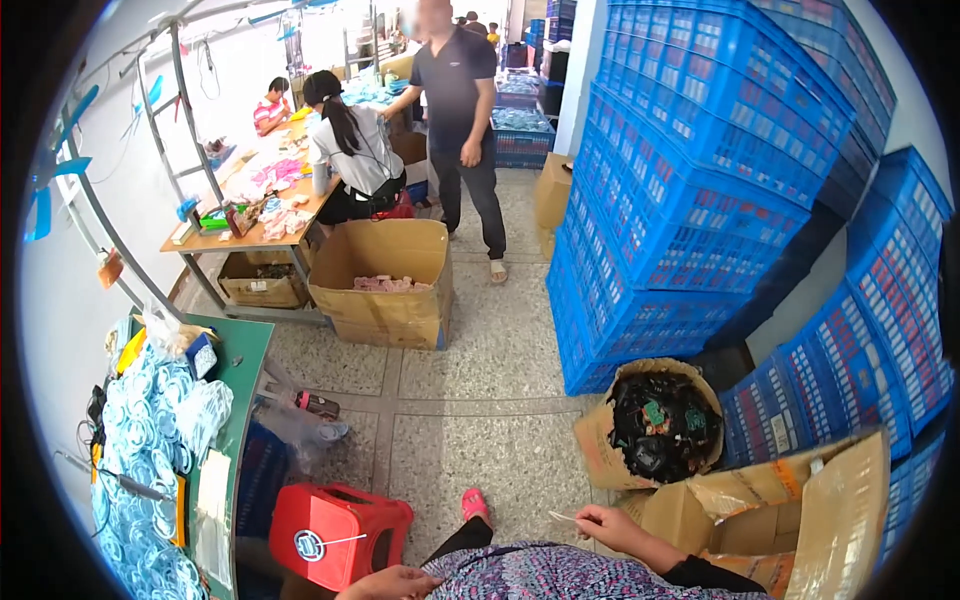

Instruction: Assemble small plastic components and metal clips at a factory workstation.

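My right hand [605, 526] is closed, pinching a thin white strip [562, 516] that sticks out past the fingertips to the left. Low in the view, my left hand [402, 582] rests by the patterned garment over my lap, its fingers pressed together; whatever they may hold cannot be made out. A red plastic stool [345, 515] stands just beyond that hand. On its seat lies a small light-blue coiled piece [309, 545] with a white strip running out from it. To the left, a green-topped table [250, 365] carries a heap of light-blue coiled pieces [150, 430].
Right of me are an open carton [840, 510], a carton of black bundles [665, 415] and tall stacks of blue crates [690, 200]. A large carton [390, 320] stands ahead on the speckled floor. Beyond it, one person sits at a wooden table [250, 240] and another stands [455, 110].
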Demonstrator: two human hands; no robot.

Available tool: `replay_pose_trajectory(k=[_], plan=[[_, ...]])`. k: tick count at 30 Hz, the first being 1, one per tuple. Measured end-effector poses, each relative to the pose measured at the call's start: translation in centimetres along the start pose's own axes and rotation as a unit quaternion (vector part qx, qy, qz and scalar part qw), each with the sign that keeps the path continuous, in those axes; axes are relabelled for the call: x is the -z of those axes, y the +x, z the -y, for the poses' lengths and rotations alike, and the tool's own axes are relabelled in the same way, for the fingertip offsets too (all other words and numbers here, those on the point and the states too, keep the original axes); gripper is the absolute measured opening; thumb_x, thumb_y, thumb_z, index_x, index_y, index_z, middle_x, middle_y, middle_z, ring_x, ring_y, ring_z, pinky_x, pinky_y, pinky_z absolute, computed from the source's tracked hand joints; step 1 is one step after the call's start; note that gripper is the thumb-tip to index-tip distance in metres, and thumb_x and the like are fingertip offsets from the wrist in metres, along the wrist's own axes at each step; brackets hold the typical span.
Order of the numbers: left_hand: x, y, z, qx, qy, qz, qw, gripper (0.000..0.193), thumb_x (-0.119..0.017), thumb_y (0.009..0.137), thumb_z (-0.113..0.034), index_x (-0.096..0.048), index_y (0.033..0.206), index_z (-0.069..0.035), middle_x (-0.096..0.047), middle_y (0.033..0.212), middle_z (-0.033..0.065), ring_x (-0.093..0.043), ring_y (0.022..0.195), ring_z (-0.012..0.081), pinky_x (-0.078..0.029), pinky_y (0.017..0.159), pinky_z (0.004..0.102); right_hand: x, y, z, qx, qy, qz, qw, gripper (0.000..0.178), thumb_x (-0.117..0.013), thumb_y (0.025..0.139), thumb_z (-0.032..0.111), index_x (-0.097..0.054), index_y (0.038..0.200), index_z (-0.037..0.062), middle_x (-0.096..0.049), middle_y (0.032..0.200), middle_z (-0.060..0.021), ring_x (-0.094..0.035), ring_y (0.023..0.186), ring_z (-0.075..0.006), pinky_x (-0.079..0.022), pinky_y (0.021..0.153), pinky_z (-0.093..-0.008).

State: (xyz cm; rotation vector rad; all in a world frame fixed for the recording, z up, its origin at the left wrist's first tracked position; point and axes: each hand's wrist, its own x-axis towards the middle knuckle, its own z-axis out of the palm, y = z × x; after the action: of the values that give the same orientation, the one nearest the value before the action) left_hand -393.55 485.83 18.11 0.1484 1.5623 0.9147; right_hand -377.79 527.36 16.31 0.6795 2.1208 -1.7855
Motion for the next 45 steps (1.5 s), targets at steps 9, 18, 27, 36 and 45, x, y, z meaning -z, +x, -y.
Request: replay_pose_trajectory(k=[9, 18, 27, 36, 45], plan=[[11.2, 4.3, -0.1, 0.155, -0.212, 0.113, 0.958, 0.025, -0.058, 0.094, -0.025, -0.063, 0.105, -0.003, -0.067, 0.098, 0.0086, -0.066, 0.083, 0.0220, -0.056, 0.068, 0.0352, 3.5, 2.9, -5.6, -0.108, 0.132, -0.128, 0.977, 0.015, -0.057, 0.098, 0.011, -0.059, 0.109, 0.0018, -0.065, 0.097, -0.0051, -0.060, 0.091, -0.0104, -0.047, 0.083, -0.0244], [11.6, 10.4, -4.9, 0.123, -0.256, 0.019, 0.959, 0.024, -0.057, 0.094, -0.024, -0.063, 0.105, -0.003, -0.067, 0.098, 0.0088, -0.066, 0.083, 0.0225, -0.056, 0.069, 0.0352, 12.7, 9.4, 0.9, -0.216, -0.042, -0.090, 0.971, 0.020, -0.056, 0.099, 0.018, -0.057, 0.111, 0.0014, -0.063, 0.099, -0.0046, -0.060, 0.092, -0.0107, -0.045, 0.085, -0.0237], [7.9, 14.7, -11.1, 0.081, -0.294, -0.081, 0.949, 0.024, -0.057, 0.094, -0.023, -0.063, 0.105, -0.003, -0.067, 0.098, 0.0090, -0.066, 0.083, 0.0230, -0.056, 0.069, 0.0352, 23.7, 16.4, 2.9, -0.224, 0.034, -0.062, 0.972, 0.023, -0.055, 0.099, 0.022, -0.056, 0.109, 0.0018, -0.060, 0.093, -0.0032, -0.057, 0.088, -0.0095, -0.045, 0.081, -0.0242], [4.7, 17.0, -13.7, 0.052, -0.316, -0.155, 0.935, 0.023, -0.056, 0.095, -0.022, -0.063, 0.105, -0.003, -0.067, 0.098, 0.0091, -0.066, 0.083, 0.0235, -0.056, 0.070, 0.0353, 30.1, 18.9, 6.8, -0.259, 0.091, -0.059, 0.960, 0.023, -0.055, 0.099, 0.023, -0.056, 0.108, 0.0021, -0.058, 0.091, -0.0023, -0.055, 0.085, -0.0088, -0.044, 0.078, -0.0248], [5.7, 19.7, -16.5, -0.005, -0.297, -0.200, 0.934, 0.022, -0.056, 0.095, -0.021, -0.063, 0.104, -0.003, -0.067, 0.097, 0.0093, -0.066, 0.083, 0.0240, -0.056, 0.070, 0.0353, 31.6, 19.0, 5.6, -0.229, 0.082, -0.100, 0.965, 0.022, -0.056, 0.099, 0.024, -0.056, 0.104, 0.0023, -0.053, 0.083, 0.0009, -0.049, 0.079, -0.0068, -0.043, 0.071, -0.0250]])
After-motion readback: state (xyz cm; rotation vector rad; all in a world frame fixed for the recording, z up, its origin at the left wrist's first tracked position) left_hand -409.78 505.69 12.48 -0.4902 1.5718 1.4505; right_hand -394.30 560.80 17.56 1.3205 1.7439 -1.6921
